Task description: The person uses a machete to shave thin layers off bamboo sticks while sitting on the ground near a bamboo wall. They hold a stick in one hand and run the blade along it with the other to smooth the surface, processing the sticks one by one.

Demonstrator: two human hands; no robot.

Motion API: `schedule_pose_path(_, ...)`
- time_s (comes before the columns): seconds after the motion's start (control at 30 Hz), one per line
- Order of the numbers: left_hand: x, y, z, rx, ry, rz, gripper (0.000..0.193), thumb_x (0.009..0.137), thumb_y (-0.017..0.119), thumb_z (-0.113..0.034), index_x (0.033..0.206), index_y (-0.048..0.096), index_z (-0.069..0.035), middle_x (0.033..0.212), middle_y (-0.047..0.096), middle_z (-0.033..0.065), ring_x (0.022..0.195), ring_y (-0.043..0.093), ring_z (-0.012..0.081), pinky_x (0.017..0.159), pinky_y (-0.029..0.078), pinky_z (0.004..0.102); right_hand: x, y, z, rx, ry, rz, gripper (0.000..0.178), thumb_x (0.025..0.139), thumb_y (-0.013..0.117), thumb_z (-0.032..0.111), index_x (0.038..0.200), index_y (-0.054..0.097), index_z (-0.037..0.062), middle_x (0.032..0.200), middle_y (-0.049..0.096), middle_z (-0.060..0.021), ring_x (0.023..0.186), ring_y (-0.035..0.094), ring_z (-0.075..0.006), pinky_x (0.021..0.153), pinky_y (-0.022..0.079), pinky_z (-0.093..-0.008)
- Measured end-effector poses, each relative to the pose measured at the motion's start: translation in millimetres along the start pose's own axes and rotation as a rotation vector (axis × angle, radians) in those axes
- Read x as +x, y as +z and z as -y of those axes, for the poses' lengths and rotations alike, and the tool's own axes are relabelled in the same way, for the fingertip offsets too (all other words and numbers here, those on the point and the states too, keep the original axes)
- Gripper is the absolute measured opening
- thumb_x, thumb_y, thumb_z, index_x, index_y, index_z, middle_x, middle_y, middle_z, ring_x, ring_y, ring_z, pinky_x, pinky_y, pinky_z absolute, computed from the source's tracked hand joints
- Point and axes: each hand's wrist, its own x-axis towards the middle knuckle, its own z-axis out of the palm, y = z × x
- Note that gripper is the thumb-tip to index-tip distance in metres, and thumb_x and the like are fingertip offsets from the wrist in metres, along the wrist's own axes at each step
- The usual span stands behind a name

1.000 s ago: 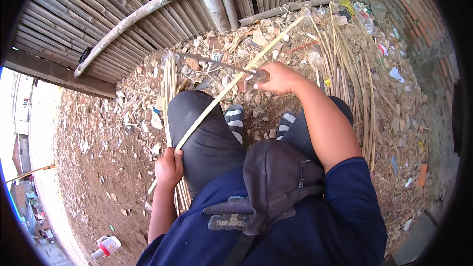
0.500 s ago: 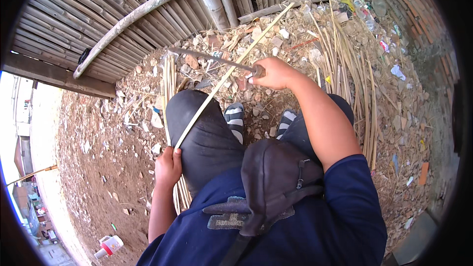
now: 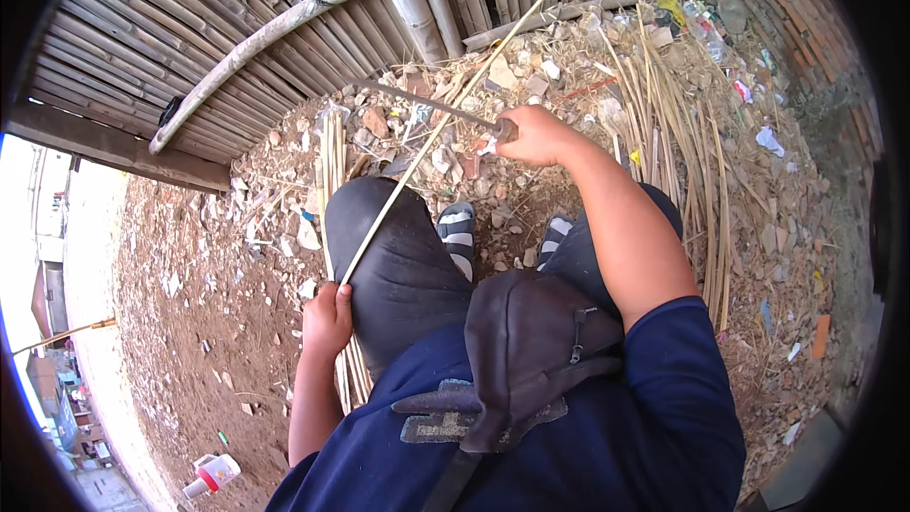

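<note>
A long, pale bamboo strip [image 3: 414, 166] slants across my left thigh toward the fence. Its near end sits in my left hand [image 3: 328, 320], with thumb and fingers closed round it. In my right hand [image 3: 540, 136] is the handle of a long knife [image 3: 427, 102], gripped in a fist. The dark, narrow blade points left and crosses the strip about midway along; whether they touch I cannot tell. Beside my left leg lies a bundle of similar strips [image 3: 333, 156], partly hidden by the leg and arm.
More long strips [image 3: 654, 123] lie on the rubble-strewn ground at my right. A bamboo fence [image 3: 237, 28] stands ahead, and a brick wall [image 3: 806, 19] rises at the right. A white and red jug [image 3: 214, 474] lies at the lower left. My sandalled feet [image 3: 457, 237] are between.
The bamboo strip's far end has swung slightly left and up. My right hand and the knife have shifted a little right and upward. My left hand keeps its hold.
</note>
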Motion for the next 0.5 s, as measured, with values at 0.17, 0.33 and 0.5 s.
schedule_pose_path(0.17,-6.3,-1.5,-8.0,0.089,-0.014,-0.033,0.041,0.105,0.053,-0.033,0.078,0.053,-0.003,0.065,0.061,0.0261,0.065,0.062,0.0498,0.059,0.047,0.0568,-6.7,-0.1,1.7,-0.003,0.066,-0.041,0.035,0.081,0.076,0.032,0.104,0.072,0.0064,0.1,0.073,-0.0189,0.096,0.069,-0.037,0.085,0.054,-0.0451)
schedule_pose_path(0.33,-4.6,-6.6,-10.9,0.117,-0.02,-0.033,0.043,0.105,0.053,-0.035,0.077,0.053,-0.003,0.065,0.061,0.0258,0.063,0.062,0.0489,0.059,0.047,0.0565,-24.1,15.5,34.5,-0.215,-0.056,0.084,0.026,0.08,0.076,0.029,0.097,0.071,0.0091,0.094,0.073,-0.0166,0.092,0.07,-0.0357,0.081,0.054,-0.046)
schedule_pose_path(0.5,0.3,0.1,-4.9,0.049,-0.01,-0.036,0.045,0.105,0.053,-0.036,0.076,0.053,-0.002,0.064,0.061,0.026,0.063,0.062,0.049,0.058,0.047,0.056,-5.1,4.6,9.5,-0.058,-0.07,0.105,0.029,0.081,0.077,0.03,0.097,0.071,0.0065,0.081,0.071,-0.0157,0.078,0.069,-0.0336,0.074,0.054,-0.0442)
